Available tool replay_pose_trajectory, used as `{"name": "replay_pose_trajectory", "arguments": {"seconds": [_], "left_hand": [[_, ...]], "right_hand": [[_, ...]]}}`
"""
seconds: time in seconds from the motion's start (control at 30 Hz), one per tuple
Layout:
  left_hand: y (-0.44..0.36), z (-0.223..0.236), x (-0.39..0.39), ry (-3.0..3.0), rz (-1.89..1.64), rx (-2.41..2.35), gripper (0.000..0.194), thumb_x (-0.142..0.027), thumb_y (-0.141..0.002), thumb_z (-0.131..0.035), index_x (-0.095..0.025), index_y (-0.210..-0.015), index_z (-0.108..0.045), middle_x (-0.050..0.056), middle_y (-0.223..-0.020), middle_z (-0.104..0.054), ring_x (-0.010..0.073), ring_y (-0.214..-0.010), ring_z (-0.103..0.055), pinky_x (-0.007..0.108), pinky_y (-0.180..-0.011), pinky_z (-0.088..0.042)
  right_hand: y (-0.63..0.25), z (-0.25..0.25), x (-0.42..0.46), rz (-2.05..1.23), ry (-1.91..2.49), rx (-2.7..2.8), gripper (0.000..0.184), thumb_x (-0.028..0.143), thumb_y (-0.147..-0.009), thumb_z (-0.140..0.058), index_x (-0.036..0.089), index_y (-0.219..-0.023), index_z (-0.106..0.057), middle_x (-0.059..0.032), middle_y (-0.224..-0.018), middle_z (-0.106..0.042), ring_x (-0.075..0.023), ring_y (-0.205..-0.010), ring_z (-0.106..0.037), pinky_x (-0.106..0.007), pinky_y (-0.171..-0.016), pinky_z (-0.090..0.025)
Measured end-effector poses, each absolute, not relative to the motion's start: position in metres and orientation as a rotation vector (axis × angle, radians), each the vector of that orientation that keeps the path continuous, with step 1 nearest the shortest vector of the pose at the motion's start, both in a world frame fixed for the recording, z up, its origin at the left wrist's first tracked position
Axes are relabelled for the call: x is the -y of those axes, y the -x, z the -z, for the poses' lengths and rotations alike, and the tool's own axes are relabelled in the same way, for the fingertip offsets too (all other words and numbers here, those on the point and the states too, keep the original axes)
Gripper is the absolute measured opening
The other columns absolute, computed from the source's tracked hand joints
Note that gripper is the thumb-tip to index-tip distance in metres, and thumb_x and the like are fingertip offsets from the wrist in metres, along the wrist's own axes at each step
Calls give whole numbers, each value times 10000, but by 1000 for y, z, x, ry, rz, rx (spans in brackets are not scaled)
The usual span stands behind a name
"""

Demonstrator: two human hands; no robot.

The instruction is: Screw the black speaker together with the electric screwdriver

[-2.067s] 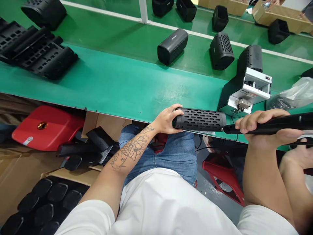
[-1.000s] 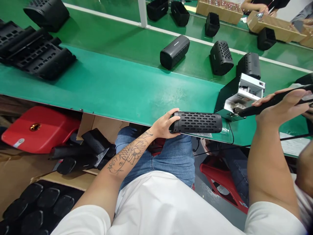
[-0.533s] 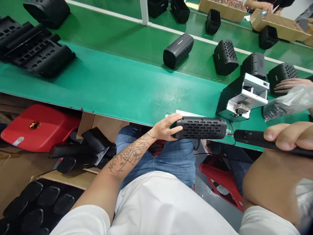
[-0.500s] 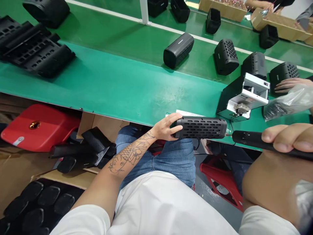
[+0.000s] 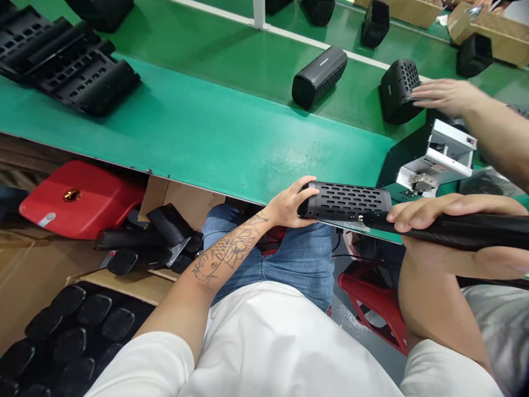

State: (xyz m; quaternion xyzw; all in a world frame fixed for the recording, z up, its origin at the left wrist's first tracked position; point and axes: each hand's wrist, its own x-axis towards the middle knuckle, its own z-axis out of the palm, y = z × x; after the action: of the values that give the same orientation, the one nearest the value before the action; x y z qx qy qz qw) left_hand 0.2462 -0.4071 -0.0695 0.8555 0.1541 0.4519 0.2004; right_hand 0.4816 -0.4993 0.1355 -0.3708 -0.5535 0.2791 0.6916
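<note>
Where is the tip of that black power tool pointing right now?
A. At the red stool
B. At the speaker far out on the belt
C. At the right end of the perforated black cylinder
C: the right hand holds the black power tool with its tip at the right end of the perforated black cylinder, which the left hand grips.

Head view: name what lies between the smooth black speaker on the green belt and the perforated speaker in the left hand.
In the head view, only bare green belt separates the smooth black speaker from the perforated speaker gripped by the left hand.
</note>
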Motion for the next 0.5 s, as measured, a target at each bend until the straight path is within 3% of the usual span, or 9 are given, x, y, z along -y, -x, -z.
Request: {"name": "replay_pose_trajectory", "arguments": {"seconds": [0.07, 0.13, 0.5], "left_hand": [[-247, 70, 408, -2395, -1265, -435, 976, -418, -794, -923, -256, -1578, -365, 267, -1635, -413, 446, -1520, -521, 637, -1164, -567], [-247, 70, 408, -2399, -1267, -442, 959, -425, -803, -914, -251, -1575, -372, 267, -1639, -413, 440, -1523, -520, 631, -1165, -570], [-246, 67, 407, -2428, -1261, -456, 905, -449, -810, -901, -240, -1541, -411, 267, -1615, -442, 426, -1486, -553, 598, -1162, -563]], "right_hand": [[-485, -126, 494, -621, 689, 1326, 612, 838, -770, -744, 227, -744, -728, -20, -498, -584, -238, -353, -549, -399, -364, -509], [-490, -118, 490, -670, 640, 1368, 582, 795, -825, -730, 214, -829, -773, -28, -529, -609, -243, -372, -568, -399, -373, -516], [-497, -104, 481, -902, 560, 1389, 477, 662, -834, -766, 188, -862, -804, -58, -566, -626, -242, -391, -573, -412, -403, -536]]}}
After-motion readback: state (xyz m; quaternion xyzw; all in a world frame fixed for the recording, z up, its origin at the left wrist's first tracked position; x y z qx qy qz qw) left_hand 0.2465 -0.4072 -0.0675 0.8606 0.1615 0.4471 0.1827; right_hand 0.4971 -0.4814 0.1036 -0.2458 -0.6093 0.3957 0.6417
